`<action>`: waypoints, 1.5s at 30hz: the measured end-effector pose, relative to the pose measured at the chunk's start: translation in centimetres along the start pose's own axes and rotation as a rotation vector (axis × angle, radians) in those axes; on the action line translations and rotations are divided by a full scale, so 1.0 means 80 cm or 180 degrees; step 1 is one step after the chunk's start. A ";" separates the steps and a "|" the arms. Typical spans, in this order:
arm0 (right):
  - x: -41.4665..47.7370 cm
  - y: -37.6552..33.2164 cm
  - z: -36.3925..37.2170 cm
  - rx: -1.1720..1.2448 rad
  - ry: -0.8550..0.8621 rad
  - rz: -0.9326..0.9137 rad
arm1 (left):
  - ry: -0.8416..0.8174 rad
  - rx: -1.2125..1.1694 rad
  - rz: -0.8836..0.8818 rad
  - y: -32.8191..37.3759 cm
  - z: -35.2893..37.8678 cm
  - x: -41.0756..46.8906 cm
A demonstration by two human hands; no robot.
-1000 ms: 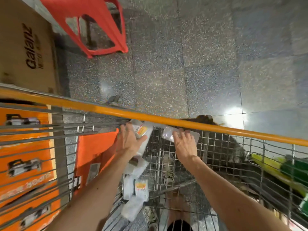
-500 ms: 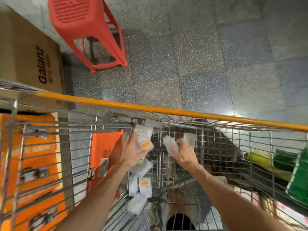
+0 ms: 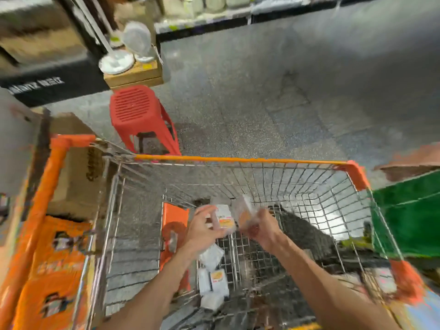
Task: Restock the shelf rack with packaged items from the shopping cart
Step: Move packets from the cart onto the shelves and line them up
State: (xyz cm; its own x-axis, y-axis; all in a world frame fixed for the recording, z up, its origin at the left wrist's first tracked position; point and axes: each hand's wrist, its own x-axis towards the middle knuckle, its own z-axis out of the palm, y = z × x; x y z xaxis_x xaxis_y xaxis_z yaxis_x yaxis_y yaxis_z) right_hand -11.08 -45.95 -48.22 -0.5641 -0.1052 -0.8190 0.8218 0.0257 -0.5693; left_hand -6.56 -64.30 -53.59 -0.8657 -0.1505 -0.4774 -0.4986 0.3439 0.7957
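A wire shopping cart [image 3: 238,160] with an orange rim fills the lower half of the blurred head view. Inside it, my left hand [image 3: 204,231] grips a clear packet with a yellow-orange label [image 3: 223,219]. My right hand [image 3: 262,228] holds a second clear packet [image 3: 244,214], tilted, right beside the first. Several more white packets [image 3: 215,279] lie on the cart floor below my left forearm. A store shelf with packaged goods [image 3: 214,10] runs along the far wall.
A red plastic stool [image 3: 140,117] stands on the speckled floor just beyond the cart. Behind it a wooden box [image 3: 135,75] carries white fans. A cardboard box [image 3: 78,167] and orange boxes [image 3: 57,270] crowd the left. A green crate [image 3: 412,215] sits right.
The view has tilted up, showing the far shelf and stool top. Both hands have lifted their packets off the cart's front wall and brought them close together.
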 end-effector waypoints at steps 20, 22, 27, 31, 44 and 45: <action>-0.433 -0.042 -0.167 0.1786 0.1079 -0.2642 | -0.0976 -0.0866 0.2801 0.383 0.107 -0.284; -0.485 -0.038 -0.211 0.1830 0.1330 -0.2892 | -0.1299 -0.0903 0.3070 0.425 0.149 -0.325; -0.591 -0.012 -0.287 0.2057 0.1925 -0.3263 | -0.1822 -0.0881 0.3452 0.498 0.240 -0.404; -0.664 0.021 -0.355 0.2158 0.2375 -0.3463 | -0.2155 -0.0935 0.3780 0.541 0.319 -0.483; -0.787 0.089 -0.532 0.1606 0.3185 -0.3550 | -0.2779 -0.1031 0.3563 0.616 0.496 -0.610; -0.787 0.089 -0.545 0.1612 0.3257 -0.3534 | -0.2806 -0.0975 0.3615 0.623 0.504 -0.613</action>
State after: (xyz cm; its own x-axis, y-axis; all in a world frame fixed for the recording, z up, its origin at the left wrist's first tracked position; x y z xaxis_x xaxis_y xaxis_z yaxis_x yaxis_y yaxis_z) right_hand 26.77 4.23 -3.88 -0.5177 0.8426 0.1484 -0.1934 0.0538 -0.9797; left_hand 12.84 -2.39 -5.59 -0.5402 0.7008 0.4660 0.3290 -0.3338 0.8834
